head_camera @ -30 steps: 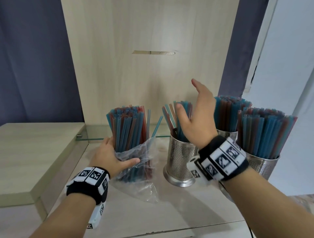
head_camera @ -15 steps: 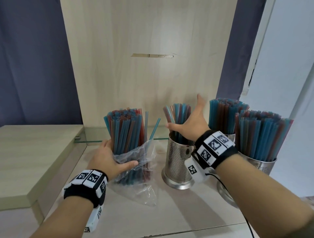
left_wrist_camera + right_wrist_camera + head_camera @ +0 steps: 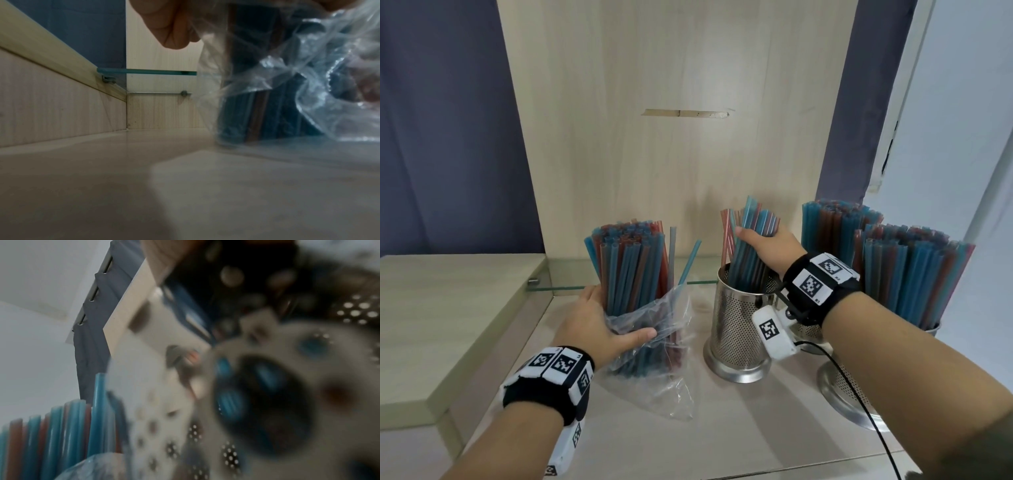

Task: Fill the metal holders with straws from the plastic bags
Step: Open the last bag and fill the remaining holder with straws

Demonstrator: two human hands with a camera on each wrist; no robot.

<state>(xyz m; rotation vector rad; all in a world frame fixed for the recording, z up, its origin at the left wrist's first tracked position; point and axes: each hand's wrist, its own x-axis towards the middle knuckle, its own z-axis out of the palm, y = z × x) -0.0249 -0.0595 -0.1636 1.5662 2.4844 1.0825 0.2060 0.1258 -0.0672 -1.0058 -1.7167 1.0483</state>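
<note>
In the head view, my left hand grips a clear plastic bag that stands upright on the counter, thumb across its front. Blue and red straws stick out of the bag's top. My right hand is wrapped around a smaller bunch of straws standing in the middle perforated metal holder. The left wrist view shows the bag close up, resting on the counter. The right wrist view is blurred, with the holder's wall right at the lens.
Two more metal holders packed with straws stand at the right, one behind and one nearer. A glass shelf edge runs behind the bag. A raised wooden ledge borders the left, and a wooden panel closes the back.
My right hand dropped from an open pose above the middle holder and closed around the straws in it. The left hand kept hold of the bag in place.
</note>
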